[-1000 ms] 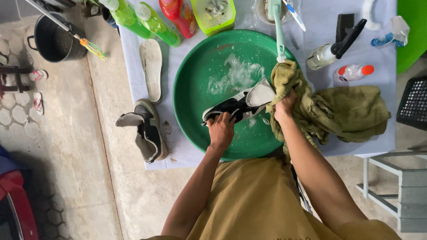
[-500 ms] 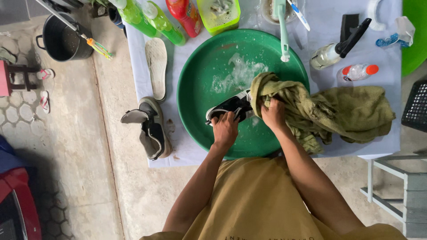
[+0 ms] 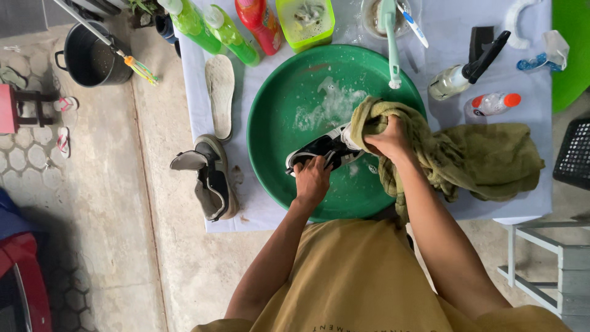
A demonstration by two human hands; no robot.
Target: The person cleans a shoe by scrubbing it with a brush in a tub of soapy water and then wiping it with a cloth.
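Sneaker (image 3: pixel 322 149), black with a white sole, lies over the near half of the round green basin (image 3: pixel 276 110), which stands mid-table on the white cloth (image 3: pixel 541 178). The left hand (image 3: pixel 311 182) is closed around its near end; the right hand (image 3: pixel 387 138), fingers curled shut, presses a bunched olive-green towel (image 3: pixel 479 160) onto its far end, hiding that part of the shoe. Suds (image 3: pixel 332 104) and a film of water lie in the basin, and a teal brush handle (image 3: pixel 389 40) reaches over its far rim. Beyond stands a lime tub (image 3: pixel 305 23), its contents hard to make out. A second shoe (image 3: pixel 212 178) hangs over the cloth's left edge, near a loose insole (image 3: pixel 220 92).
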